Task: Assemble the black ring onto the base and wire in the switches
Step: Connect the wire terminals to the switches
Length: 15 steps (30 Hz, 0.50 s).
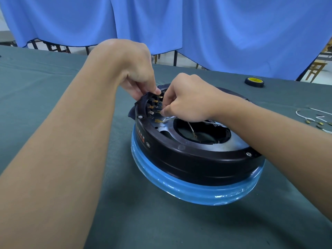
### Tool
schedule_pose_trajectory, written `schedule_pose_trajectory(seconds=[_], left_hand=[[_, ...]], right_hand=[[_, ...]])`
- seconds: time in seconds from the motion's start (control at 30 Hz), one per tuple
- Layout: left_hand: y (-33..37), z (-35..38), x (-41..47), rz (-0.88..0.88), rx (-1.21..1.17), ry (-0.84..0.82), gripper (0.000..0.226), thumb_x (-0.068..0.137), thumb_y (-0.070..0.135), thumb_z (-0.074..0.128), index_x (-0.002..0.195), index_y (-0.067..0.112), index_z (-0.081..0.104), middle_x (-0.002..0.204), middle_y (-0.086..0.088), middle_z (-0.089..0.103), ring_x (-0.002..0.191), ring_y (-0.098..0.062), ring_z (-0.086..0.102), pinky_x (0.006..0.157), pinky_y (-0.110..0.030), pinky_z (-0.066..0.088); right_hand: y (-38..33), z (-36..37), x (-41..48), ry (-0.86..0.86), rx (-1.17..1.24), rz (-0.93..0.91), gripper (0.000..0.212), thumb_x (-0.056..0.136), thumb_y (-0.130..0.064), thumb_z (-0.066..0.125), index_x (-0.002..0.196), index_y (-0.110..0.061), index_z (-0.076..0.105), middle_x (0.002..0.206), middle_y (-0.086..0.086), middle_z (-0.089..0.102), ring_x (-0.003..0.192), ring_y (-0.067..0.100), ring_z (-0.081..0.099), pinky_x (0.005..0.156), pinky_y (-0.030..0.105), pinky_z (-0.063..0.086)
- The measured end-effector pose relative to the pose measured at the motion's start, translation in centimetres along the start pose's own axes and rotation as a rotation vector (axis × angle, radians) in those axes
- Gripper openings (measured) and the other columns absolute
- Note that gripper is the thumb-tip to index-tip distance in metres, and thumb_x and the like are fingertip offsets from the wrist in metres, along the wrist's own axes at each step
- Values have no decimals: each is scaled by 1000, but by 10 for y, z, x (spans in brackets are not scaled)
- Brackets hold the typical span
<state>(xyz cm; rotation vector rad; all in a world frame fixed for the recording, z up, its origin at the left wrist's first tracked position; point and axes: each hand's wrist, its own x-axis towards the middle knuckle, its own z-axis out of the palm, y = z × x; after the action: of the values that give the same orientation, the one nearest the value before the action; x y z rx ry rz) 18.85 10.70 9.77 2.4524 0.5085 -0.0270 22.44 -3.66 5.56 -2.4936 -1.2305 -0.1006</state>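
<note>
The black ring [194, 159] sits on the blue film-wrapped base [188, 191], upside down on the green cloth. Inside its far left wall are the switches [154, 105], with several brass terminals showing. My left hand [136, 76] grips the ring's rim at the switch block, its thumb pressing on top. My right hand [185, 99] pinches a white wire [168, 119] at a terminal beside the switches. Another white wire [190, 127] with a brass end hangs into the centre opening. A metal plate [167, 130] lines the inside of the ring.
A roll of black tape [254, 82] with a yellow core lies at the far right. Loose white wires and brass connectors [316, 119] lie at the right edge. Blue curtains hang behind the table, with wooden chairs behind them.
</note>
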Motion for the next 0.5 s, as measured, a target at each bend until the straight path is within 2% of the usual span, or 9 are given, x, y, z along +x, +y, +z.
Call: schedule_pose_trajectory(seconds=[0.13,0.27,0.37,0.5], left_hand=[[-1,0,0,-2,-5,1,19,77,6,79,92,-4,74,75,-17,75,73,-29,75,88,-41,58],[0,0,0,2,1,9,17,78,6,79,91,-4,74,73,-16,75,72,-28,75,88,-40,58],[-1,1,0,5,-11,14,18,77,5,78,92,-5,74,74,-17,75,71,-28,75,87,-40,58],[-2,1,1,9,-35,12,20,76,3,78,93,-6,73,77,-18,75,74,-30,75,87,-41,58]], right_hand=[[0,0,1,0,3,-7,16,80,-14,61,76,-3,73,83,23,68,77,32,58,59,31,43],[0,1,1,9,-2,-8,16,79,-15,62,76,-4,73,82,22,68,75,30,58,59,33,46],[-1,2,1,13,-7,3,18,79,-16,62,80,-2,72,86,23,67,67,24,50,59,35,48],[-2,3,2,14,-1,14,20,80,-16,61,83,0,72,85,23,67,71,26,54,59,35,49]])
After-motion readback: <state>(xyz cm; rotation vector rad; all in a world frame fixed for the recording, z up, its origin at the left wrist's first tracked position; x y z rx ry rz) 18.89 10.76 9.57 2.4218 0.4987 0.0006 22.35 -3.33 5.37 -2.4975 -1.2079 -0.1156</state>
